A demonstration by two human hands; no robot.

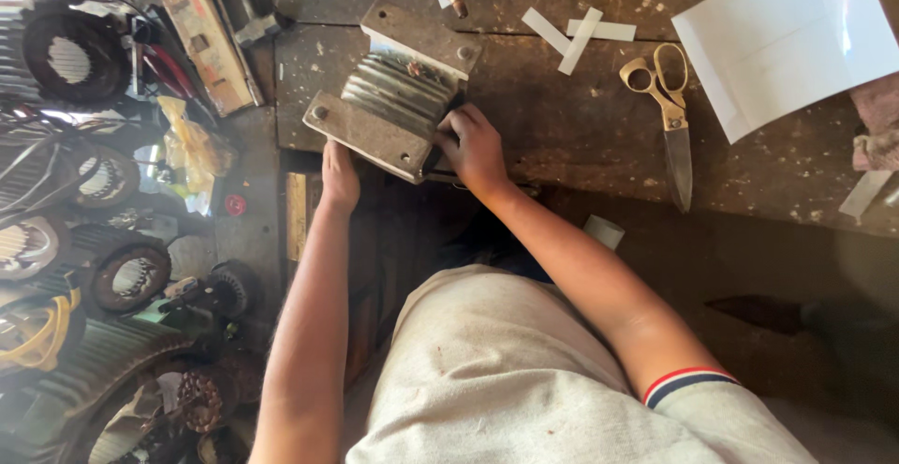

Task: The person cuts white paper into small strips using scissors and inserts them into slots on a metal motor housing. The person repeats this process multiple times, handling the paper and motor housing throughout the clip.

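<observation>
Right now both hands work a metal jig w/ ribbed rollers [398, 89], sitting at the desk [581, 136] front edge. Left hand [339, 176] lies flat vs. its near plate, fingers loose, gripping nothing; right hand [475, 148] is curled round the jig's right end, prob. a crank. Step looks like feeding/rolling; the next turn needs the jig braced firm. Scissors [667, 108] & paper strips [576, 35] lie nearby.

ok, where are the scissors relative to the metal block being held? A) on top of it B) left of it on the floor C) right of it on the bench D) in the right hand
C: the scissors lie on the bench right of the metal block, clear of both hands.
</observation>
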